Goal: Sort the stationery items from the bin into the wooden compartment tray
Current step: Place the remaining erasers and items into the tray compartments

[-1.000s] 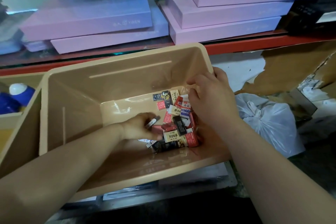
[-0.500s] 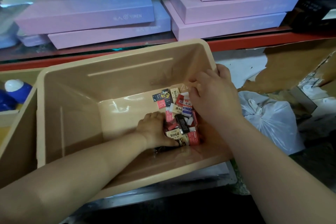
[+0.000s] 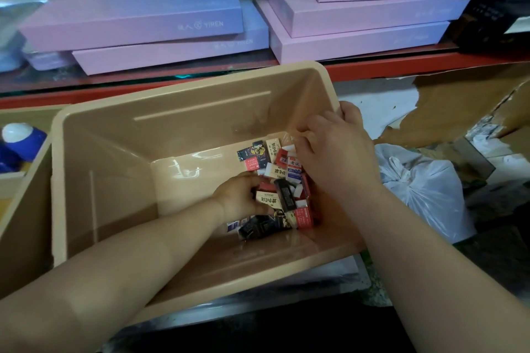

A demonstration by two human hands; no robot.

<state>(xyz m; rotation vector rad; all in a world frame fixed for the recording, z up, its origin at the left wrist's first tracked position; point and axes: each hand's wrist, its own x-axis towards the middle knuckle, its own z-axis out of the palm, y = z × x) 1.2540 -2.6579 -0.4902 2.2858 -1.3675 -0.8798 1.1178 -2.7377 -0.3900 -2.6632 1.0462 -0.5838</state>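
Note:
A beige plastic bin (image 3: 186,94) sits in front of me. A pile of small boxed erasers (image 3: 275,152), red, cream, black and white, lies in its right near corner. My left hand (image 3: 238,195) reaches down into the bin, its fingers curled onto the erasers at the pile's left side, beside a black eraser (image 3: 285,195). My right hand (image 3: 338,152) grips the bin's right wall, thumb outside and fingers inside above the pile. Part of the wooden compartment tray (image 3: 25,209) shows at the far left.
A blue and white object (image 3: 20,140) lies in the wooden tray. Stacked lilac flat boxes (image 3: 143,17) rest on a red-edged shelf behind the bin. A white plastic bag (image 3: 424,189) and torn cardboard (image 3: 459,103) lie to the right.
My left hand has moved right, deeper into the eraser pile, and closed its fingers there. The right hand has stayed on the bin's wall.

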